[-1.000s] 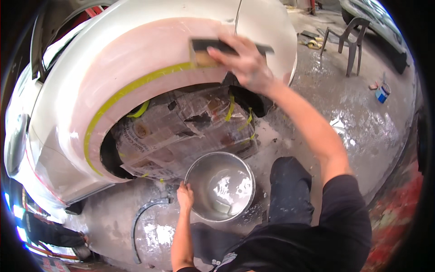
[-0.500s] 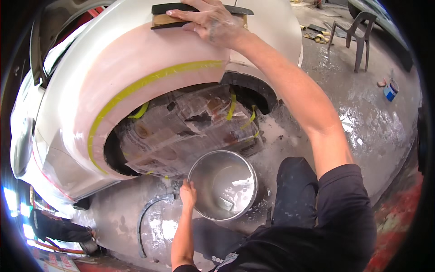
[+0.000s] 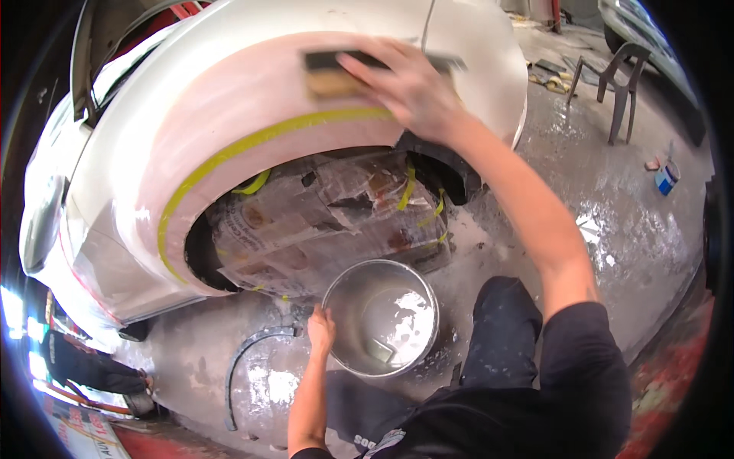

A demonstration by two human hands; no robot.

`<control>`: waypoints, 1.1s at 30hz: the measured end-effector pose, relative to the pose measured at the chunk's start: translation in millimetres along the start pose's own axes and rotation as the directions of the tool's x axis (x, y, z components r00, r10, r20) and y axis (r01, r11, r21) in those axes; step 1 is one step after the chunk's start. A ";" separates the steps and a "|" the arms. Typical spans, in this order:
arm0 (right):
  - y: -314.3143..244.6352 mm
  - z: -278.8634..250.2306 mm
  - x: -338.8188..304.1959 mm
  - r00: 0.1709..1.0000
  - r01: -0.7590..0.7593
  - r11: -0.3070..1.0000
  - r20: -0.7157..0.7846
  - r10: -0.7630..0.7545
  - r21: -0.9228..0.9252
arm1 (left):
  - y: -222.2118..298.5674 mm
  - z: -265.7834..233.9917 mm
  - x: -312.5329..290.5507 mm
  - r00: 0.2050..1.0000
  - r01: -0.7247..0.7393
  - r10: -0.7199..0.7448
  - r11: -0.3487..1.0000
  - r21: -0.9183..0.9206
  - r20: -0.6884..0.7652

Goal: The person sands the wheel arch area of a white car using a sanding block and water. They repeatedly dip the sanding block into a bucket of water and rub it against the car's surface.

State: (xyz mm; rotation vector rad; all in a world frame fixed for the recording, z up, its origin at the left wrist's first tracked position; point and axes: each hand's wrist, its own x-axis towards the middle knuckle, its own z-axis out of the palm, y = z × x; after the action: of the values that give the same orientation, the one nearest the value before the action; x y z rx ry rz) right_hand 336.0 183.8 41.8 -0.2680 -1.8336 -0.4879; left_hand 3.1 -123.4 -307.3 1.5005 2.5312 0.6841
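My right hand (image 3: 413, 92) is closed on a sanding block (image 3: 330, 82) with a tan body and dark wrapping, blurred by motion. It lies against the pinkish filler patch on the white car's fender (image 3: 206, 92), above the strip of yellow-green masking tape (image 3: 252, 138). Low in the middle, my left hand (image 3: 321, 332) grips the left rim of a round metal pot (image 3: 344, 310). Shallow cloudy water stands inside the pot, with a small flat rectangular piece (image 3: 380, 352) in it. The underside of the block is hidden.
Newspaper (image 3: 298, 229) covers the wheel arch. A curved dark strip (image 3: 237, 367) lies on the wet floor (image 3: 191, 352) left of the pot. To the right are a plastic chair (image 3: 623, 76) and a blue can (image 3: 667, 177). Another person's legs (image 3: 92, 367) show far left.
My right hand has slid the sanding block down the fender, closer to the tape. The view has shifted slightly. My left hand keeps its grip on the pot's rim.
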 end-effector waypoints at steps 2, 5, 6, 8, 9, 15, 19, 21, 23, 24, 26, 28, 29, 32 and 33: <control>0.7 -11.9 -23.6 0.998 0.014 1.000 0.055 -0.013 -0.024 | 0.7 1.2 2.1 1.000 0.020 -0.019 1.000 -0.021 0.024; 32.1 8.0 29.0 0.997 0.020 0.999 0.070 -0.017 -0.044 | 17.6 -2.0 8.4 0.999 0.030 -0.029 0.999 -0.017 0.041; 42.4 17.6 58.5 0.989 -0.090 0.996 0.121 0.091 -0.008 | 23.9 -4.1 9.3 0.998 0.026 -0.026 1.000 -0.003 0.052; 42.8 21.5 72.7 0.989 -0.111 0.994 0.100 0.112 -0.007 | 23.7 -5.4 8.7 0.999 0.010 -0.010 1.000 -0.018 0.046; 39.1 15.4 56.9 0.999 -0.036 0.998 0.028 0.038 -0.052 | 22.9 -4.8 8.4 0.999 0.000 0.001 1.000 -0.028 0.044; 20.9 3.5 -7.7 0.999 0.011 0.998 0.031 -0.009 -0.054 | -5.2 8.7 6.4 0.999 -0.029 0.029 1.000 0.002 -0.017; 41.3 -1.5 71.3 0.999 -0.029 0.999 0.035 0.030 -0.041 | 21.5 2.9 10.5 0.999 -0.016 0.017 0.999 -0.028 0.036; 18.2 0.9 21.3 0.999 -0.043 0.995 0.013 0.045 -0.093 | 16.6 -2.7 6.4 0.999 0.014 -0.012 0.999 -0.029 0.043; -6.1 4.3 -21.3 1.000 -0.028 0.995 0.001 0.028 -0.100 | -1.6 -7.9 2.8 0.999 0.023 -0.021 0.999 -0.033 0.038; -10.5 -1.9 -35.8 1.000 0.001 0.996 0.014 0.000 -0.093 | -1.7 -0.3 2.6 0.999 0.024 -0.023 0.998 -0.058 0.032; -0.7 -4.2 -18.5 0.997 0.071 0.992 -0.014 -0.073 -0.101 | 0.6 7.1 3.5 1.000 -0.016 0.015 0.999 -0.041 -0.008; 21.5 9.3 42.0 0.993 -0.084 0.996 0.083 0.085 -0.017 | 3.3 5.2 9.7 0.999 -0.038 0.039 0.999 -0.031 0.013; 30.9 9.2 57.8 0.975 -0.166 0.986 0.149 0.165 -0.004 | 8.3 4.0 10.7 0.999 -0.035 0.036 0.999 -0.035 0.022; 21.4 10.3 29.8 0.995 -0.008 0.999 -0.095 0.005 -0.033 | 10.0 1.4 6.3 0.999 -0.034 0.034 0.998 -0.046 -0.006; 3.9 12.4 3.0 0.997 -0.027 0.999 -0.071 0.025 -0.035 | 2.2 -3.0 3.4 1.000 -0.019 0.019 0.999 -0.030 0.000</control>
State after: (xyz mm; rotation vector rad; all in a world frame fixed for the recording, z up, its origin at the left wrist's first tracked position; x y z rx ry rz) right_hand 326.1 192.8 42.3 -0.2949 -1.7519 -0.5062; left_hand 2.1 -120.6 -303.2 1.5163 2.4985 0.7211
